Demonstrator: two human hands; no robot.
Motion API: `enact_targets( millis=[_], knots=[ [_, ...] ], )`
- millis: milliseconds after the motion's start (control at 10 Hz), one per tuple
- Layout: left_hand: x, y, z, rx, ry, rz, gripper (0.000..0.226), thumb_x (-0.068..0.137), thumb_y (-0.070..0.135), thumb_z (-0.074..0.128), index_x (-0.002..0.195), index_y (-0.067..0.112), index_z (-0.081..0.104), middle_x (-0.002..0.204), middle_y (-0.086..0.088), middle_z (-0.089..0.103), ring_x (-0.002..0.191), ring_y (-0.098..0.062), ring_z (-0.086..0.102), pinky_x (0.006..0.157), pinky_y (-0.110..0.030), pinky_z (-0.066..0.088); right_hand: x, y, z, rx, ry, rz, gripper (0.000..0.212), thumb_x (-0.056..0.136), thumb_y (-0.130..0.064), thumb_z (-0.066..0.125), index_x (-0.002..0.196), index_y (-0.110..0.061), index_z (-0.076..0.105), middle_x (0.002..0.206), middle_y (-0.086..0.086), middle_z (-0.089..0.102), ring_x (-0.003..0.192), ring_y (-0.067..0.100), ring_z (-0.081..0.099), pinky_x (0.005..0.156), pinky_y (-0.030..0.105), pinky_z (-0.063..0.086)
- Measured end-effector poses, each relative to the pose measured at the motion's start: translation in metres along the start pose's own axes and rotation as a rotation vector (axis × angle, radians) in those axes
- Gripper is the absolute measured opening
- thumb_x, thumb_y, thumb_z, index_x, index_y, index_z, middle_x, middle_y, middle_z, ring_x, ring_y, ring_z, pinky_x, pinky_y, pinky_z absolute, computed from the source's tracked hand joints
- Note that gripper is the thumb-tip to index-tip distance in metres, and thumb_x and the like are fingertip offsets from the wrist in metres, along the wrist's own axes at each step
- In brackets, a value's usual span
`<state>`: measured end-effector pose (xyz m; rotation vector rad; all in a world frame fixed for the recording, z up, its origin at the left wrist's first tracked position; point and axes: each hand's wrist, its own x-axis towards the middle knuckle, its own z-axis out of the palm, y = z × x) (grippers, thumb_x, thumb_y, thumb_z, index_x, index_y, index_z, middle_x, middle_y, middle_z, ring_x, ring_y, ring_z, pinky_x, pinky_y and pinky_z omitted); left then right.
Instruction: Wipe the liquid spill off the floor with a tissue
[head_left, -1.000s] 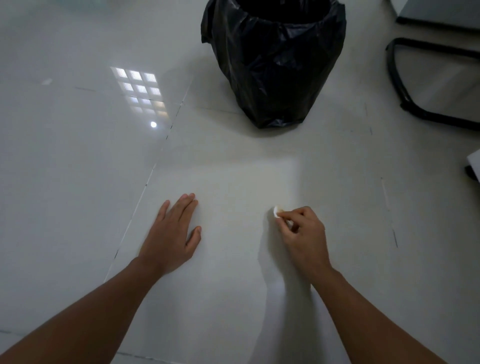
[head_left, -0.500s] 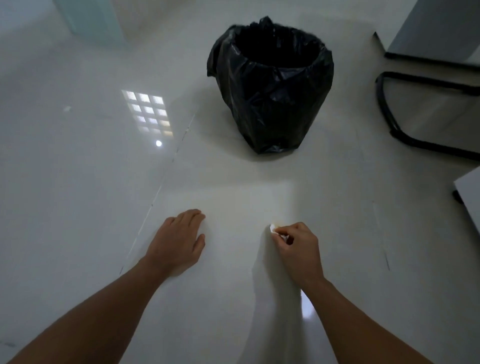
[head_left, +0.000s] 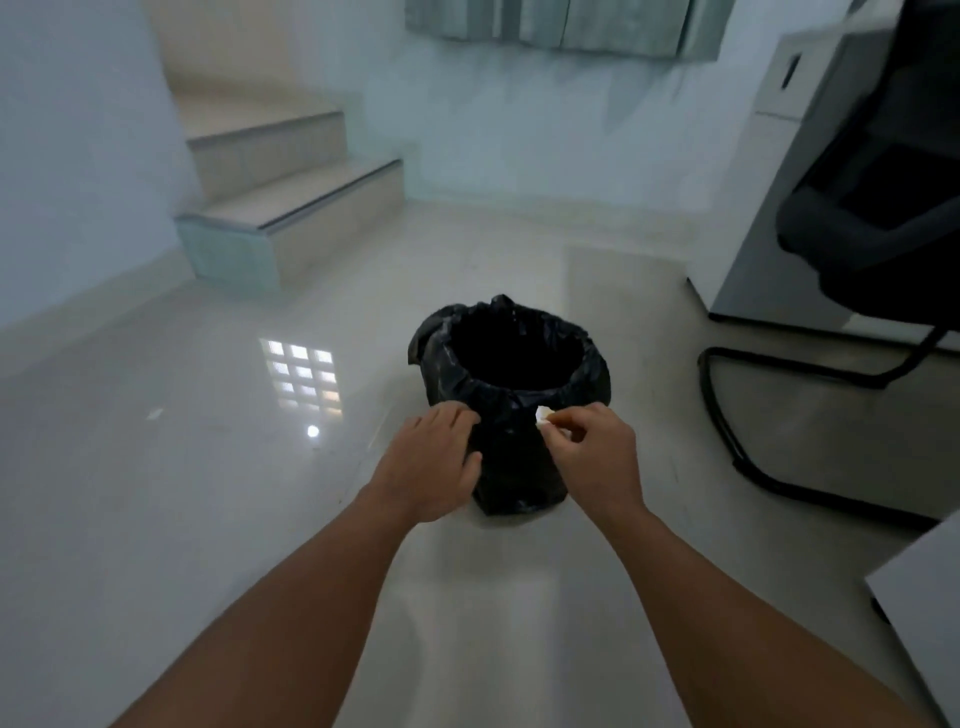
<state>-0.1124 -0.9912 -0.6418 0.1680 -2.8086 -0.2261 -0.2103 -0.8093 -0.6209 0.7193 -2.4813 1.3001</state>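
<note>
My right hand pinches a small white tissue wad between thumb and fingertips, held in the air just at the near rim of a bin lined with a black bag. My left hand hovers beside it, fingers bent and resting against the bin's near left side, holding nothing. The glossy pale floor below my arms shows no visible liquid.
A black cantilever chair and a grey cabinet stand at the right. A white board corner juts in at lower right. Steps rise at the back left. A window reflection glints on the floor.
Both hands have lifted off the floor and moved forward to the bin. The view has tilted up, showing the room; the tissue stays pinched in my right hand.
</note>
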Motion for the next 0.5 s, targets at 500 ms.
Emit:
enact_targets(
  millis=[500],
  knots=[
    [0.099, -0.012, 0.061, -0.041, 0.037, -0.005, 0.067, 0.103, 0.051, 0.038, 0.155, 0.010, 0.032, 0.162, -0.003, 0.034, 0.157, -0.020, 0.006, 0.126, -0.035, -0.004, 0.082, 0.018, -0.041, 0.294, 0.044, -0.023, 0.016, 0.087, -0.034, 0.066, 0.099, -0.031, 0.075, 0.079, -0.005, 0.072, 0.064, 0.010, 0.066, 0.059, 0.031, 0.055]
  ],
)
